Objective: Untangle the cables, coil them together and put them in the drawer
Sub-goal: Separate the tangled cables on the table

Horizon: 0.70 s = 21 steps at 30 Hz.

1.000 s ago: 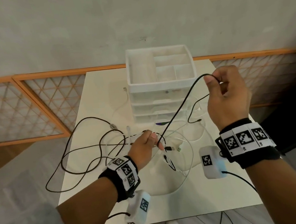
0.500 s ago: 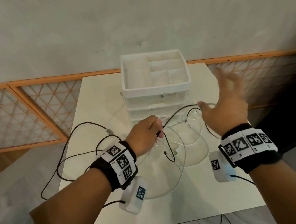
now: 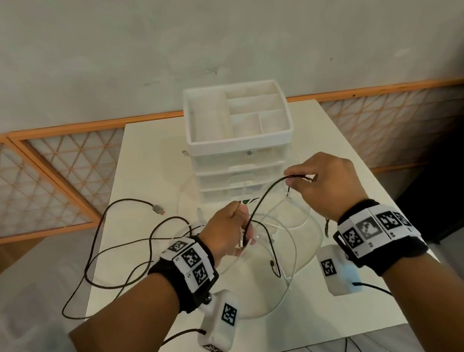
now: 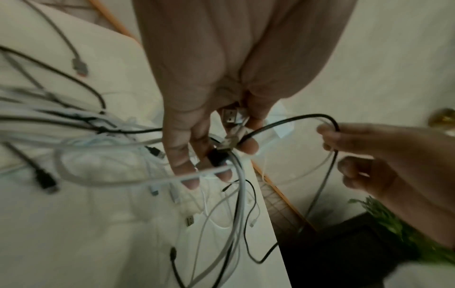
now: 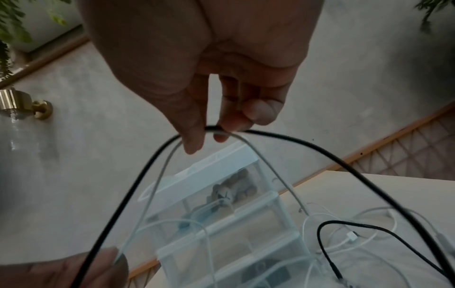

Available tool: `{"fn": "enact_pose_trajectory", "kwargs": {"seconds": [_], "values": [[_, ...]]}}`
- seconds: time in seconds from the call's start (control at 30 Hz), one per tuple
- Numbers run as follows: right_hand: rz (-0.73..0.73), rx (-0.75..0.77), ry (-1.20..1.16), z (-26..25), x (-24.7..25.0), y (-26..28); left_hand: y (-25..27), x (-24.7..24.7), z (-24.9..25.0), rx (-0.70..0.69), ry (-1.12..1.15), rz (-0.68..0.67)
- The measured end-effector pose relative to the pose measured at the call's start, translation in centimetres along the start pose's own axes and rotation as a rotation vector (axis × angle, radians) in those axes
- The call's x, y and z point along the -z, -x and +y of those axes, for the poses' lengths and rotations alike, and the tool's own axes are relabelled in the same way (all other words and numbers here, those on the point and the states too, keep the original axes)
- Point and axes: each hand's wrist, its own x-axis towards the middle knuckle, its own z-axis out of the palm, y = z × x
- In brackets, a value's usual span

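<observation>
A tangle of black and white cables lies on the white table (image 3: 149, 163) in front of a translucent drawer unit (image 3: 243, 171) whose drawers are closed. My left hand (image 3: 242, 229) grips a bunch of cable ends and plugs (image 4: 230, 124) above the table. From it a black cable (image 3: 260, 201) arcs up to my right hand (image 3: 292, 181). There thumb and fingers pinch it together with a thin white cable (image 5: 256, 154). White cable loops (image 3: 293, 244) hang and lie below both hands.
Long black cable loops (image 3: 95, 270) sprawl over the table's left side and past its edge, ending in a grey plug (image 3: 158, 209). The unit's top is an open compartment tray (image 3: 187, 116). An orange lattice railing (image 3: 34, 184) runs behind.
My right hand let go of the black cable it held high, opened, dropped lower and now pinches the black cable again, with a white one. The left hand kept its grip.
</observation>
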Motion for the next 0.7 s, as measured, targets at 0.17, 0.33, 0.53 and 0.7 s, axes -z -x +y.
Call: {"fn": "enact_pose_trajectory", "kwargs": {"seconds": [0.17, 0.33, 0.53, 0.7], "values": [[-0.094, 0.246, 0.067, -0.9, -1.4, 1.7, -0.1, 0.4, -1.6, 0.053, 0.046, 0.001], [-0.535, 0.245, 0.355, -2.2, -5.4, 4.0, 0.3, 0.0, -1.7, 0.015, 0.066, -0.016], [-0.301, 0.091, 0.154, -0.2, -6.7, 2.9, 0.9, 2.8, -2.8, 0.094, 0.048, 0.055], [-0.194, 0.146, 0.032, -0.4, -6.8, 2.3, 1.3, 3.4, -3.1, 0.122, 0.026, 0.037]]}}
